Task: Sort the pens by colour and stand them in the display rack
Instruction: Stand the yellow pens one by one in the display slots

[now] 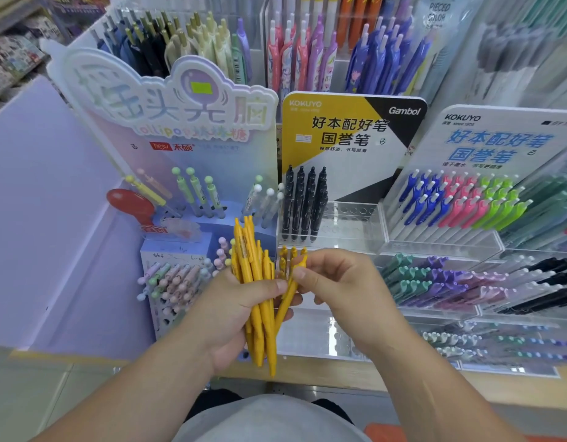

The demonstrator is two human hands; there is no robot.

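I have a bundle of yellow-orange plastic pens (255,298) in my left hand (224,317). The fingers are curled round the barrels and the thumb is pressed across the front, tips pointing down. The bundle hangs in the air above the front edge of the pale wooden shelf (323,373), just before the front left corner of the clear acrylic display rack (349,224).

My right hand (342,285) pinches a single yellow-orange pen (290,290) between thumb and forefinger, close under its clip. The lower part of the pen lies against the bundle.

I judge these pens light and stiff, with smooth barrels that will slide against one another, so a loose left grip could let some slip out downward. The clips may catch on neighbouring pens as one comes away. The best hold looks like the upper barrel just below the clip, leaving the tip free to find a hole.

A row of black pens (302,202) stands at the rack's left end. A few yellow pen tops (291,254) show along its front edge behind my fingers.
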